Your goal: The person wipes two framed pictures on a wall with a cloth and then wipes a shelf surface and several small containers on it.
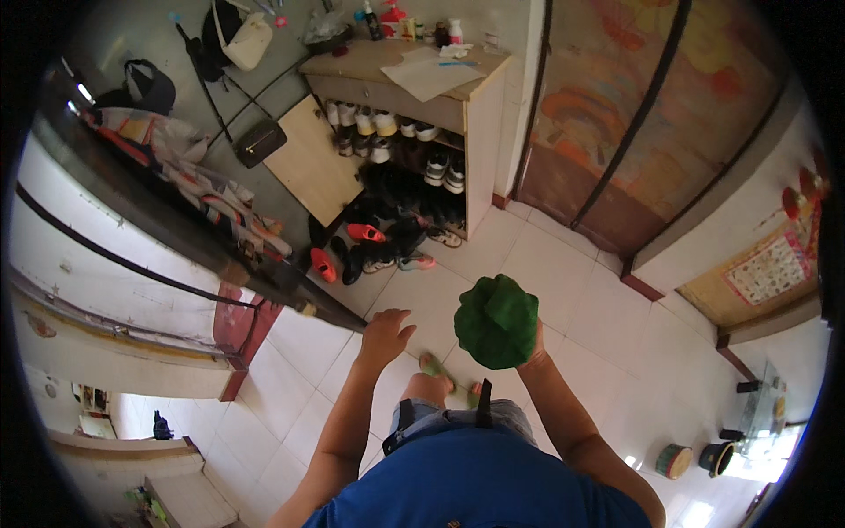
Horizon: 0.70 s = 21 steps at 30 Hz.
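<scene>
My right hand [539, 348] grips a green, wavy-edged item [496, 322] that looks like a cloth hat. It is held up in front of my waist, and most of my fingers are hidden behind it. My left hand [386, 336] hangs in the air with its fingers apart and nothing in it. In the picture, it is right by the end of a dark edge [333, 309], perhaps of a door; I cannot tell whether they touch.
Ahead stands a shoe cabinet [485, 152] with its door panel [313, 165] swung out. Loose shoes [389, 254] spill onto the tiled floor [548, 264]. Bags [262, 142] hang at the left. A patterned door [594, 125] is at the right; two buckets [675, 461] stand farther right.
</scene>
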Motion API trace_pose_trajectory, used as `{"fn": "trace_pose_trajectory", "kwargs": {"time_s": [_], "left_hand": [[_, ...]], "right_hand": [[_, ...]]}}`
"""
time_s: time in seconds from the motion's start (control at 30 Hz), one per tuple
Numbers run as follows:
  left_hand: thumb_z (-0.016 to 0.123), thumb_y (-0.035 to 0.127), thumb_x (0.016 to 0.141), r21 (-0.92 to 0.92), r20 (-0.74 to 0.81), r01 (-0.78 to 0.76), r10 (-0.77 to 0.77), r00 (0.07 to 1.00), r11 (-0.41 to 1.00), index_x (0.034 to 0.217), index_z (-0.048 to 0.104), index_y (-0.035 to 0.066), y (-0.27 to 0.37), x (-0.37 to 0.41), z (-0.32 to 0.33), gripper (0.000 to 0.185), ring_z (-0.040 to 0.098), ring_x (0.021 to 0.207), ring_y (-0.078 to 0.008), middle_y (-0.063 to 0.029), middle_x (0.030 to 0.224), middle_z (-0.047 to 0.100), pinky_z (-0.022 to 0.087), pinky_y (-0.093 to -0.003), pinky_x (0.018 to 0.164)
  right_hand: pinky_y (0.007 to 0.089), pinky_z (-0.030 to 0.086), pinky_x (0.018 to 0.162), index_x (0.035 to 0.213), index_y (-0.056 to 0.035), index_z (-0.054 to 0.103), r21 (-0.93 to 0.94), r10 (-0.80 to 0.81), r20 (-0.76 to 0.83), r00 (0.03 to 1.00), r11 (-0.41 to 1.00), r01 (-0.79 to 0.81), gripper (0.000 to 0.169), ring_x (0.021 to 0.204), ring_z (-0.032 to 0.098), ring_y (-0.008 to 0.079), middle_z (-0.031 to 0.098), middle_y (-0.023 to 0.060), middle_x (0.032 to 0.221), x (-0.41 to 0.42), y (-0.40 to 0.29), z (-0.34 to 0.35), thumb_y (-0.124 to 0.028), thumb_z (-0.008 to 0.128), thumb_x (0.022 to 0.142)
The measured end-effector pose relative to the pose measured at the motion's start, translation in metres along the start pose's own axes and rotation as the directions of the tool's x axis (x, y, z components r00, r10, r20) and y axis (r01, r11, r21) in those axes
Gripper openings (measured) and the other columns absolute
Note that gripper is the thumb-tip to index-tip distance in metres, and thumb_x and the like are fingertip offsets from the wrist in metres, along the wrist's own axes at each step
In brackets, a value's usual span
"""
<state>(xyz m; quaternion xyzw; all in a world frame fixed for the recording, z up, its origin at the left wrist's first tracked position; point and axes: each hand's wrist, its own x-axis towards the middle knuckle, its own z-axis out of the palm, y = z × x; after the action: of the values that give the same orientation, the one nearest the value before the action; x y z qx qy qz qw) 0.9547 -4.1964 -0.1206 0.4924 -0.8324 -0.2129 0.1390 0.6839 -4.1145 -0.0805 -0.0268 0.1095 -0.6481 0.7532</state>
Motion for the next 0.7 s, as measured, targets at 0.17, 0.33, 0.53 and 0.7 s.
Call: {"fn": "trace_pose_trajectory", "kwargs": {"time_s": [0.17,0.33,0.53,0.7], "left_hand": [[0.066,0.024,0.086,-0.155,-0.062,-0.054,0.045,0.997,0.986,0.112,0.067,0.010,-0.020,0.129,-0.018,0.029,0.060,0.103,-0.0332,-0.0125,0.111,0.066,0.050,-0.0406,0.088],[0.066,0.019,0.088,-0.431,-0.149,-0.049,-0.017,0.989,0.901,0.107,0.068,0.008,-0.039,0.259,-0.041,0.022,0.065,0.092,-0.0293,-0.0114,0.103,0.068,0.052,-0.0379,0.078],[0.065,0.012,0.090,-0.311,-0.435,-0.306,0.152,0.888,0.900,0.100,0.069,0.008,-0.032,0.405,-0.099,0.012,0.063,0.072,-0.0262,-0.0092,0.083,0.064,0.050,-0.0351,0.063],[0.069,0.008,0.085,-0.262,-0.411,-0.473,0.346,0.844,0.841,0.100,0.069,0.007,-0.004,0.519,-0.147,0.015,0.064,0.076,-0.0221,-0.0088,0.088,0.065,0.052,-0.0331,0.067]], "right_hand": [[0.0510,0.043,0.102,0.140,-0.0083,0.045,-0.064,-0.021,0.101,0.995,0.998,0.027,0.055,0.122,0.052,0.0357,0.050,0.0186,0.137,0.107,-0.021,-0.009,-0.041,0.046,0.096],[0.0519,0.040,0.106,0.142,-0.0096,0.043,-0.114,-0.173,0.150,0.974,0.975,0.191,0.056,0.127,0.048,0.0354,0.048,0.0175,0.141,0.196,-0.035,0.026,-0.042,0.043,0.097],[0.0515,0.036,0.108,0.140,-0.0058,0.045,-0.128,-0.379,0.094,0.921,0.913,0.388,0.061,0.128,0.045,0.0382,0.046,0.0218,0.141,0.285,-0.082,0.039,-0.043,0.051,0.093],[0.0580,0.034,0.108,0.145,-0.0131,0.038,-0.327,-0.486,0.263,0.833,0.767,0.551,0.078,0.130,0.044,0.0359,0.044,0.0153,0.143,0.340,-0.157,0.062,-0.059,0.054,0.085]]}}
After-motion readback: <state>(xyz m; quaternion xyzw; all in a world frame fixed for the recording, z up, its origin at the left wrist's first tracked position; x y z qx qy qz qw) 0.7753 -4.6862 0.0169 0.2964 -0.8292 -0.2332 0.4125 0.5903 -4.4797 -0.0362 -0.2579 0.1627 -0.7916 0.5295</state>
